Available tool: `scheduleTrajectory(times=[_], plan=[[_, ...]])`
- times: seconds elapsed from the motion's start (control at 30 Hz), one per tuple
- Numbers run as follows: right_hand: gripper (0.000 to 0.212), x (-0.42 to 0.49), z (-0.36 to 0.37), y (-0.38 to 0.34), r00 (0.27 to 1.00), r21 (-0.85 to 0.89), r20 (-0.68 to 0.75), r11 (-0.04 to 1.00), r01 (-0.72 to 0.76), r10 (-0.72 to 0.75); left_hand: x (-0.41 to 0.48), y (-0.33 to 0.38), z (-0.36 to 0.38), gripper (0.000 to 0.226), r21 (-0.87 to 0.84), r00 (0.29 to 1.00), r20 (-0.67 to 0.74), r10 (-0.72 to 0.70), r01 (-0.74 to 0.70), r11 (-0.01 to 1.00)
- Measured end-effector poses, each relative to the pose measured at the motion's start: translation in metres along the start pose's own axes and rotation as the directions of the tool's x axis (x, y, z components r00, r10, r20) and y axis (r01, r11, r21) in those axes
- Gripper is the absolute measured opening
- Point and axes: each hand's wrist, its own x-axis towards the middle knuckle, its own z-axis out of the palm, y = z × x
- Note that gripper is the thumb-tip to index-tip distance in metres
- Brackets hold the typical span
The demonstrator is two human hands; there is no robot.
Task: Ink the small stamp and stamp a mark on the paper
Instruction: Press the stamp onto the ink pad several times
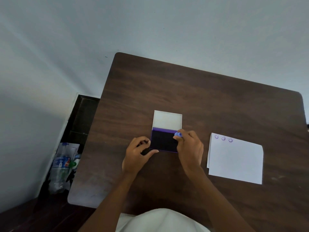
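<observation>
An open ink pad with a dark purple pad and a purple rim lies mid-table, its white lid folded back behind it. My right hand pinches a small blue stamp at the pad's right far corner, over the ink. My left hand rests against the pad's left edge, thumb along its near corner. To the right lies a white paper bearing three purple smiley marks along its top edge.
The dark wooden table stretches out behind the pad. Left of the table, on the floor by the wall, plastic bottles stand in a bag. The wall runs close along the table's far and left sides.
</observation>
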Motion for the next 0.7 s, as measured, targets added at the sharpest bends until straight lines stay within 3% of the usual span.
scheduleTrajectory(times=[0.37,0.7], plan=[[0.029,-0.001,0.014,0.011,0.993,-0.068,0.083,0.994,0.087,-0.081,0.001,0.002,-0.001,0.032,0.028,1.000,0.010,-0.017,0.017,0.999],[0.042,-0.004,0.021,0.020,0.981,-0.122,0.003,0.974,0.191,-0.192,0.001,-0.002,0.001,0.029,0.020,1.000,0.027,-0.010,0.009,1.000]])
